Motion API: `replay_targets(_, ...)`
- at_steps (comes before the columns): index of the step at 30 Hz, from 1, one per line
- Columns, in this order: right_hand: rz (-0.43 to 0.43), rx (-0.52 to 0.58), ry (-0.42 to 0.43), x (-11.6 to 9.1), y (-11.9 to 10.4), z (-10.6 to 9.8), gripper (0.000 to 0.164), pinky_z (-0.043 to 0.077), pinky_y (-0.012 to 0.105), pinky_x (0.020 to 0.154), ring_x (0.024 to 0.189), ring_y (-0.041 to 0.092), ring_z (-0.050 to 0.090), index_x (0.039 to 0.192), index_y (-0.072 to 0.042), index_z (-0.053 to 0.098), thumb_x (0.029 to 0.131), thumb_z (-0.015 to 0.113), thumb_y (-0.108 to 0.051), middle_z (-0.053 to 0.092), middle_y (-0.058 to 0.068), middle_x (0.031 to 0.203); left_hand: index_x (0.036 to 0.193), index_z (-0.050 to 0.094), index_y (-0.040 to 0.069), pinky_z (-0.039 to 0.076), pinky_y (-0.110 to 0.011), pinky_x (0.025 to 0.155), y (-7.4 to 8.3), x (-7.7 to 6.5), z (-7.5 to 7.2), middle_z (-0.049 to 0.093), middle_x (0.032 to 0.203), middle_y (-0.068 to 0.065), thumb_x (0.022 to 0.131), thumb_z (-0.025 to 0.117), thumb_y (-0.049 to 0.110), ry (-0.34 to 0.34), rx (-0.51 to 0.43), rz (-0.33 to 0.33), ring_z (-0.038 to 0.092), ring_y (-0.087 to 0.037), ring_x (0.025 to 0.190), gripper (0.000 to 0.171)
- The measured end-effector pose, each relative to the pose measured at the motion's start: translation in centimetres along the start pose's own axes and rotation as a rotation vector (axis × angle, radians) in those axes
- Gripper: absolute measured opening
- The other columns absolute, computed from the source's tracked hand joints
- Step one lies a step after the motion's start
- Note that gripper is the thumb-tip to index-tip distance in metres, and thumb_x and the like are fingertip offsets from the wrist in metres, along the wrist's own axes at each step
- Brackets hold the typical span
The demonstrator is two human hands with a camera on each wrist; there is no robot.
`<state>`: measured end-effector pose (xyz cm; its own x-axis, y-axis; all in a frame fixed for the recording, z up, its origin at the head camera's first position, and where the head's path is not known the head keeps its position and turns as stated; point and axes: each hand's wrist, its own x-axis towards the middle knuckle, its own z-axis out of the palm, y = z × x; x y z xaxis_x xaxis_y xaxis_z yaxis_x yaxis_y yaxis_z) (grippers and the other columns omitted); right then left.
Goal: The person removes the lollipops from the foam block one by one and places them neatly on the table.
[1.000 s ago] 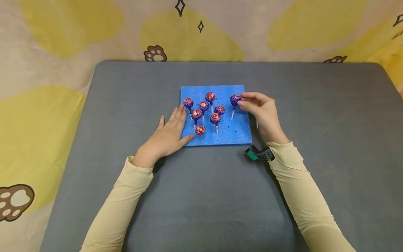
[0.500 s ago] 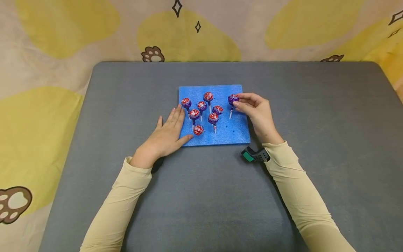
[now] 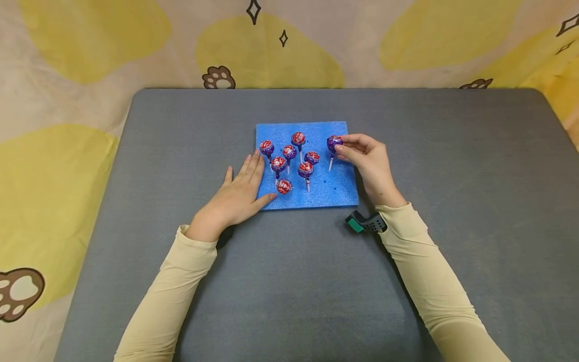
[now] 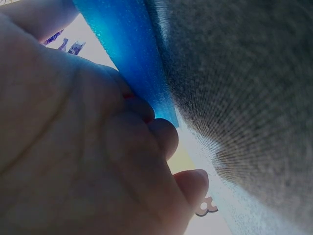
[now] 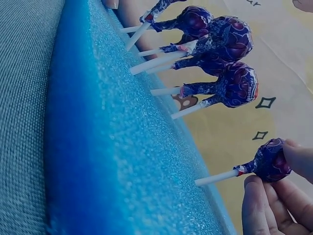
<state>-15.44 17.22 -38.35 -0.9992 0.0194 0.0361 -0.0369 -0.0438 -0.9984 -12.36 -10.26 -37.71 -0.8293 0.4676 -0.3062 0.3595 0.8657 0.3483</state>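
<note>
Over the blue board, the right hand pinches a purple-wrapped, white-sticked lollipop — the left hand straight-fingered.

Head view: soft, even light; shadows lie inside both sleeves. Left wrist view: the left hand dark, backlit, far glare. Right wrist view: dim, bluish, the board's near side blurred.

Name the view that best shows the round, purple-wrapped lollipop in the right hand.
Right wrist: the round, purple-wrapped lollipop is large, side-on, its thin white stick visible. Head: small, from above. Left wrist: only purple wrapper bits, not identifiable.
</note>
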Motion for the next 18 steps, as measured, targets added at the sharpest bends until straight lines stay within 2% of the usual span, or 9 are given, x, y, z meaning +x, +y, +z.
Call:
replay_targets(4,0.002,0.012,0.000,-0.01,-0.02,0.03,0.020,0.053,0.026,0.075,0.080,0.014,0.065,0.103,0.008,0.062,0.086,0.067,-0.001,0.067,0.006,0.090,0.150,-0.004,0.003,-0.004,-0.058,0.109,-0.03,-0.01,0.02,-0.019,0.155,-0.009,0.097,0.039,0.050,0.002,0.000,0.000,-0.012,-0.026,0.142,0.082)
replay_targets(11,-0.001,0.028,0.010,-0.11,-0.13,-0.02,0.014,0.053,0.025,0.074,0.081,0.015,0.065,0.098,0.002,0.066,0.084,0.068,-0.001,0.066,0.008,0.091,0.150,-0.004,0.003,-0.004,-0.058,0.109,-0.08,0.03,0.04,-0.018,0.155,-0.009,0.097,0.039,0.049,0.003,0.002,0.002,-0.012,-0.026,0.142,0.082)
replay_targets(18,-0.014,0.068,0.009,-0.14,-0.23,-0.08,0.011,0.053,0.025,0.074,0.080,0.015,0.065,0.095,0.001,0.068,0.084,0.068,0.002,0.067,0.008,0.089,0.150,-0.004,0.002,-0.004,-0.058,0.108,-0.11,0.02,0.03,-0.018,0.155,-0.009,0.098,0.040,0.049,0.004,-0.001,0.006,-0.012,-0.026,0.142,0.082)
